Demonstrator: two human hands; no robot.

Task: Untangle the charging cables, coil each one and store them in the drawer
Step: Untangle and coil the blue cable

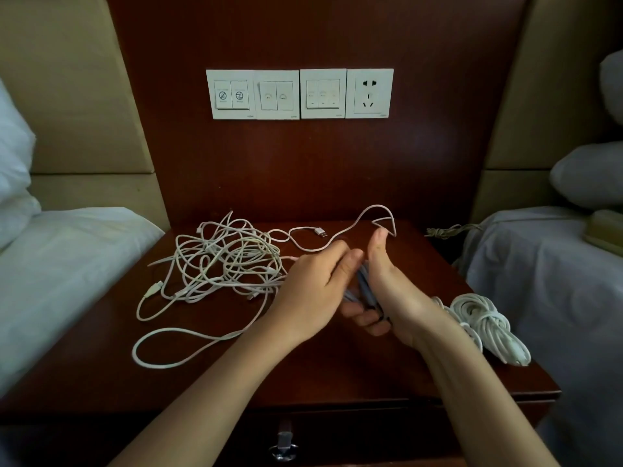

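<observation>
Greyish cable coil (364, 283) inside curled right hand (397, 298), thin strand pinched by left hand (313, 291).

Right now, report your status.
Left grip and right grip hold one charging cable, mid-coil. Tangled cables left; coiled bundles right. Drawer shut.

Glossy dark wood nightstand (209, 372), smooth white cables (222, 264)

Wall switches (276, 94), socket (369, 93), white pillow (586, 178), bedsheet (60, 264)
</observation>
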